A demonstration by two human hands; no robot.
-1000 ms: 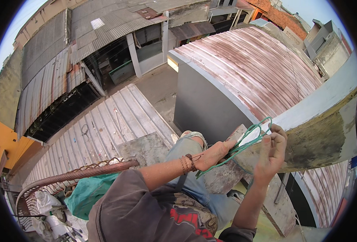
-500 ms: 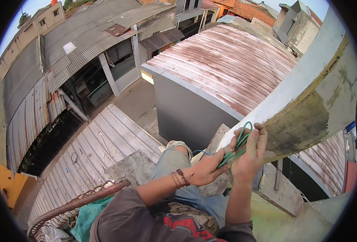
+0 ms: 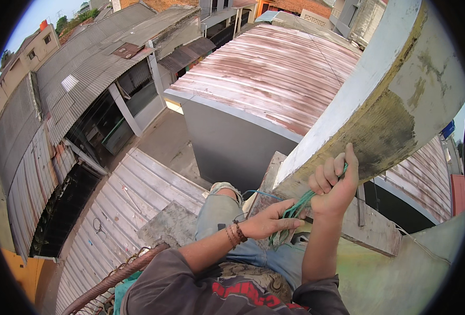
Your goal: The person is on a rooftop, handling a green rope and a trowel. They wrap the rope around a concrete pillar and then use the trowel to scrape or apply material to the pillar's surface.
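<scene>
A bundle of green rope (image 3: pixel 306 198) is held between two hands, near and just right of centre, above faded blue jeans (image 3: pixel 208 216). Its strands are pinched between thumb and fingers in the grip of the left hand (image 3: pixel 266 220), its wrist ringed by brown bracelets (image 3: pixel 235 234); the other end is enclosed by the curled-in grip of the right hand (image 3: pixel 336 191), raised before a stained concrete wall (image 3: pixel 382 123). A rust-streaked ribbed metal roof (image 3: pixel 269 76) is seen on the far side.
</scene>
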